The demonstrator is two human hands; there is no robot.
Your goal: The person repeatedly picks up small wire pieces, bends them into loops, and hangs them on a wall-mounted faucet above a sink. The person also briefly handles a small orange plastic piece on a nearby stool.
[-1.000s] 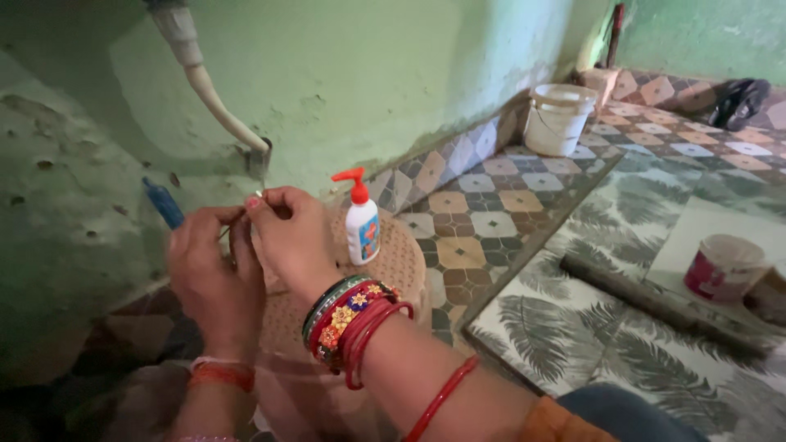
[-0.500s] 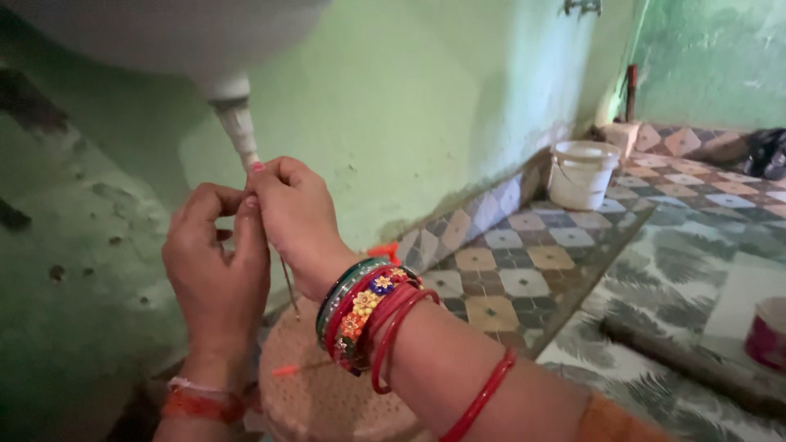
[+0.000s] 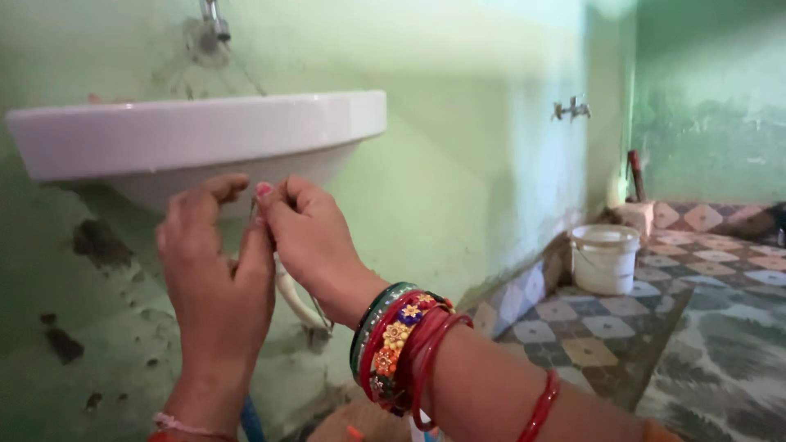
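Room: washing area with green plastered wall point(image 3: 491, 164), patchy and chipped at lower left; patterned tile floor point(image 3: 589, 336) to the right, continuing into a far corner.

Basin: white ceramic wash basin point(image 3: 196, 135) fixed to the wall, seen from below rim height; metal tap point(image 3: 214, 20) above it. A pale drain hose point(image 3: 293, 299) curves down from under the bowl toward the wall.

Bucket: white plastic bucket point(image 3: 604, 258) standing on the tiles against the wall, well apart from the hands. A second small tap fitting point(image 3: 571, 107) on the wall above and behind it.

Right hand point(image 3: 311, 237): raised just under the basin, wrist stacked with green, red and flowered bangles point(image 3: 397, 344); thumb and forefinger pressed together, pinching a small thin item point(image 3: 254, 209).

Left hand point(image 3: 217, 278): touching the right, fingers curled and closed toward the same point; a thin band at the wrist.

Held item: sits between the fingertips of both hands, directly below the basin's underside. Too small and too hidden to identify; only a dark sliver shows. Judged light and fine, probably easy to drop or lose, so best gripped by fingertip pinch as here, close to its end.
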